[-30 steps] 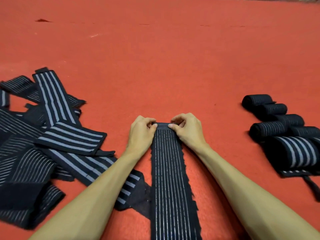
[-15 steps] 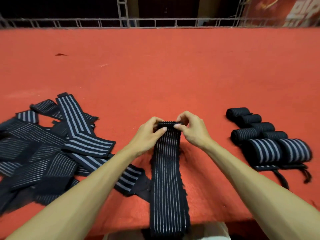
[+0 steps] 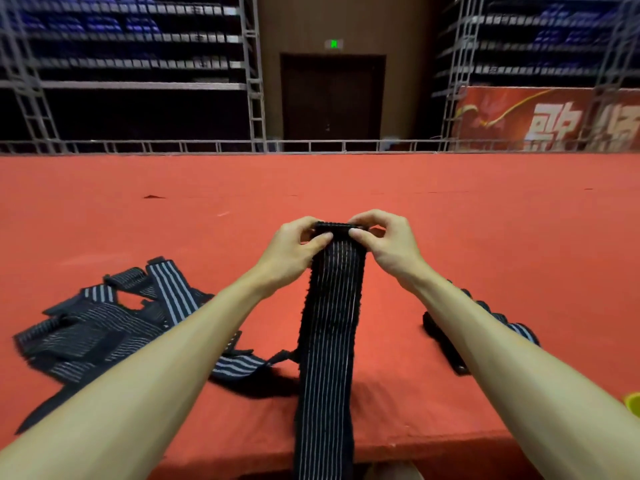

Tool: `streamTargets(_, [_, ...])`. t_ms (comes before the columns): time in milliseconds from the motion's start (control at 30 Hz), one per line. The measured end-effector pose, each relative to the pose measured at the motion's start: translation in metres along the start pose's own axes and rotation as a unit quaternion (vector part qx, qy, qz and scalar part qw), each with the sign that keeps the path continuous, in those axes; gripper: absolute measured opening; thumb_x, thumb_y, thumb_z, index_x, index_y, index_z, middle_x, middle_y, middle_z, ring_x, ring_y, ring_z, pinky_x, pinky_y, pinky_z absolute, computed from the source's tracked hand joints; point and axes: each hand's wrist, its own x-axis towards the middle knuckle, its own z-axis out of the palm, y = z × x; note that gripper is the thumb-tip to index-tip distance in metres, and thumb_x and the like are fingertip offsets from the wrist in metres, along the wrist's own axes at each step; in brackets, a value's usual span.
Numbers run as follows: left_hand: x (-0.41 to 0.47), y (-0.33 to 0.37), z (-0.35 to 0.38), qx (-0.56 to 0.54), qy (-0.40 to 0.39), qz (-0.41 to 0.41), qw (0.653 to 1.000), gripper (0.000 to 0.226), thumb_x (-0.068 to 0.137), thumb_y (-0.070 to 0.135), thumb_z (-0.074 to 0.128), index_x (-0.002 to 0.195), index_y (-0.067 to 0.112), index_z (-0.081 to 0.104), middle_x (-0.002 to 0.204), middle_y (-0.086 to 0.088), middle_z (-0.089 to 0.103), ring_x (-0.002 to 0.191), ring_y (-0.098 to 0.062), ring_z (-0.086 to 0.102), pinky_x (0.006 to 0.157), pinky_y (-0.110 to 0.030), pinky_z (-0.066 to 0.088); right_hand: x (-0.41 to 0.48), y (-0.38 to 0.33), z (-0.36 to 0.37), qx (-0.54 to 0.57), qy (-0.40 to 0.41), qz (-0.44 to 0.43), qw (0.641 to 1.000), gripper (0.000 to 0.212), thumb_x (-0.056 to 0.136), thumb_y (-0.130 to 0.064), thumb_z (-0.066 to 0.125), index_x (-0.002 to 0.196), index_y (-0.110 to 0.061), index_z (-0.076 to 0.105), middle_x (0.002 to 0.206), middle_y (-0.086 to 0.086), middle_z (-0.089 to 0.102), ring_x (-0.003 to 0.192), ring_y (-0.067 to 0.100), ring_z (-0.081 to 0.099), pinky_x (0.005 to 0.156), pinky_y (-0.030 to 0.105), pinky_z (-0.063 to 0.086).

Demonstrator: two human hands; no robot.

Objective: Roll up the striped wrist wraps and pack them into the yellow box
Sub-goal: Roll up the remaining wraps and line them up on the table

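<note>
In the head view, the left hand [image 3: 291, 251] and the right hand [image 3: 388, 244] each pinched the small rolled-up far end [image 3: 334, 227] of a long striped wrist wrap [image 3: 329, 323] with curled fingers and thumbs. They held it up off the red table [image 3: 450, 209], and the rest of the wrap ran back over the near edge. A messy pile of flat wraps [image 3: 104, 327] lay on the left, some rolled wraps [image 3: 519, 333] sat on the right, mostly hidden behind the right arm, and a small yellow bit [image 3: 633, 405] peeked in at the near right edge.
</note>
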Motion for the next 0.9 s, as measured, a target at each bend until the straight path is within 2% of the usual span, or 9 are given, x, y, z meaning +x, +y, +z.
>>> streamTargets(167, [-0.019, 0.015, -0.002, -0.025, 0.004, -0.005, 1.0, 0.01, 0.095, 0.01, 0.058, 0.093, 0.019, 0.063, 0.088, -0.004, 0.067, 0.077, -0.011, 0.063, 0.065, -0.033, 0.055, -0.011, -0.012, 0.001, -0.021, -0.017, 0.008, 1.0, 0.02, 0.087, -0.009, 0.067, 0.082, -0.028, 0.064, 0.081, -0.011, 0.064, 0.079, 0.01, 0.06, 0.08, 0.038, 0.053])
streamTargets(267, [-0.024, 0.012, -0.005, -0.041, 0.007, -0.044, 0.998, 0.008, 0.096, 0.011, 0.057, 0.102, 0.013, 0.063, 0.09, -0.012, 0.065, 0.075, -0.015, 0.062, 0.058, -0.027, 0.054, -0.016, -0.013, 0.004, -0.024, -0.032, 0.024, 0.999, 0.02, 0.088, -0.013, 0.068, 0.079, -0.031, 0.063, 0.082, -0.008, 0.064, 0.08, 0.015, 0.062, 0.074, 0.039, 0.055])
streamTargets(333, [-0.027, 0.007, -0.003, -0.062, -0.016, -0.065, 0.996, 0.016, 0.098, 0.017, 0.055, 0.11, 0.01, 0.062, 0.092, -0.01, 0.064, 0.074, -0.012, 0.062, 0.056, -0.023, 0.053, -0.02, -0.013, 0.004, -0.011, -0.038, 0.036, 0.999, 0.019, 0.09, -0.011, 0.066, 0.08, -0.028, 0.063, 0.081, -0.006, 0.063, 0.075, 0.012, 0.06, 0.064, 0.033, 0.053])
streamTargets(467, [-0.052, -0.018, 0.007, -0.091, -0.128, -0.107, 0.982, 0.028, 0.097, 0.027, 0.055, 0.12, 0.014, 0.063, 0.103, 0.001, 0.069, 0.089, -0.01, 0.066, 0.075, -0.026, 0.054, -0.028, -0.01, 0.001, 0.096, -0.039, 0.088, 0.991, 0.018, 0.097, -0.008, 0.055, 0.083, -0.019, 0.06, 0.077, -0.002, 0.059, 0.061, 0.005, 0.053, 0.047, 0.019, 0.043])
streamTargets(567, [-0.087, -0.057, 0.019, -0.05, -0.219, -0.124, 0.967, 0.031, 0.092, 0.006, 0.061, 0.123, 0.005, 0.06, 0.115, 0.0, 0.066, 0.101, -0.001, 0.062, 0.086, -0.017, 0.048, -0.042, 0.008, 0.003, 0.17, -0.024, 0.17, 0.97, 0.018, 0.101, -0.014, 0.049, 0.086, -0.018, 0.059, 0.067, -0.007, 0.053, 0.049, 0.002, 0.047, 0.043, 0.017, 0.036])
streamTargets(667, [-0.11, -0.1, 0.024, 0.051, -0.273, -0.138, 0.951, 0.037, 0.091, 0.001, 0.061, 0.128, 0.01, 0.057, 0.126, 0.0, 0.063, 0.115, -0.005, 0.057, 0.101, -0.024, 0.044, -0.057, 0.031, 0.008, 0.195, 0.003, 0.241, 0.951, 0.021, 0.102, -0.014, 0.046, 0.086, -0.016, 0.059, 0.069, -0.002, 0.056, 0.056, 0.011, 0.05, 0.051, 0.023, 0.037])
streamTargets(733, [-0.122, -0.122, 0.028, 0.126, -0.277, -0.137, 0.943, 0.041, 0.093, 0.005, 0.059, 0.134, 0.01, 0.054, 0.133, 0.0, 0.059, 0.125, -0.012, 0.052, 0.11, -0.031, 0.038, -0.067, 0.046, 0.014, 0.184, 0.018, 0.273, 0.944, 0.022, 0.102, -0.014, 0.046, 0.085, -0.016, 0.06, 0.076, 0.005, 0.057, 0.064, 0.018, 0.053, 0.06, 0.031, 0.041])
streamTargets(800, [-0.129, -0.135, 0.032, 0.169, -0.26, -0.131, 0.942, 0.044, 0.095, 0.003, 0.054, 0.139, 0.011, 0.049, 0.139, 0.001, 0.053, 0.131, -0.011, 0.045, 0.111, -0.02, 0.029, -0.075, 0.058, 0.021, 0.172, 0.012, 0.297, 0.939, 0.021, 0.102, -0.014, 0.048, 0.084, -0.015, 0.059, 0.074, 0.007, 0.058, 0.058, 0.018, 0.055, 0.058, 0.03, 0.043])
streamTargets(900, [-0.132, -0.143, 0.04, 0.185, -0.22, -0.098, 0.953, 0.052, 0.09, -0.011, 0.048, 0.139, 0.008, 0.047, 0.139, -0.003, 0.051, 0.127, -0.004, 0.039, 0.102, -0.005, 0.019, -0.078, 0.062, 0.026, 0.171, -0.003, 0.315, 0.933, 0.018, 0.101, -0.014, 0.049, 0.087, -0.013, 0.059, 0.065, 0.006, 0.056, 0.043, 0.01, 0.053, 0.045, 0.02, 0.042])
